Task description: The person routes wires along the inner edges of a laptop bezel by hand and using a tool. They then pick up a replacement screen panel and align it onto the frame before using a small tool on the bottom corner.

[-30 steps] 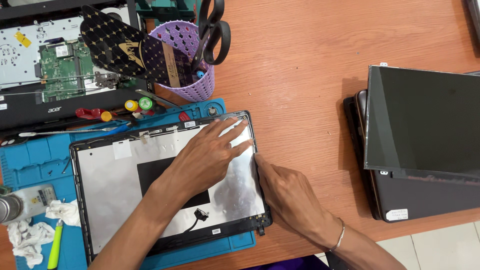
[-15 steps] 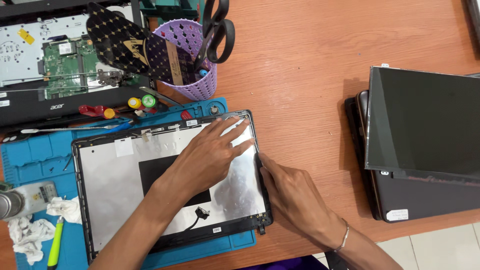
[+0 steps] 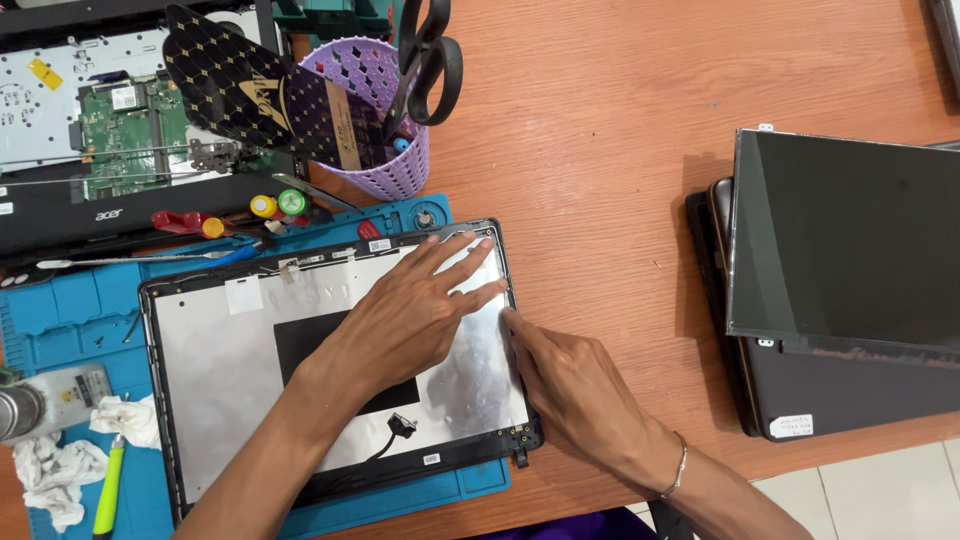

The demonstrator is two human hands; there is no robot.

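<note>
- Silvery foil lines the inside of the lid shell, a laptop screen back cover with a black frame, lying open side up on a blue mat at the near left of the wooden worktop.
- Left hand lies flat on the foil near the shell's right end, fingers spread and straight, pressing down and gripping nothing.
- Right hand rests along the shell's right edge, fingers together and pointing up that edge, their tips touching the frame; it is open and holds nothing.
- A black patch sits mid-shell, partly under the left forearm, and a short black cable lies below it.
- Beyond the mat stand a purple basket with scissors in it, and an opened laptop base showing a green board.
- Small screwdrivers lie between the base and the shell.
- Well apart, at the right, a dark screen panel lies on another laptop.
- A crumpled white tissue and a green pen lie at the mat's near left.
</note>
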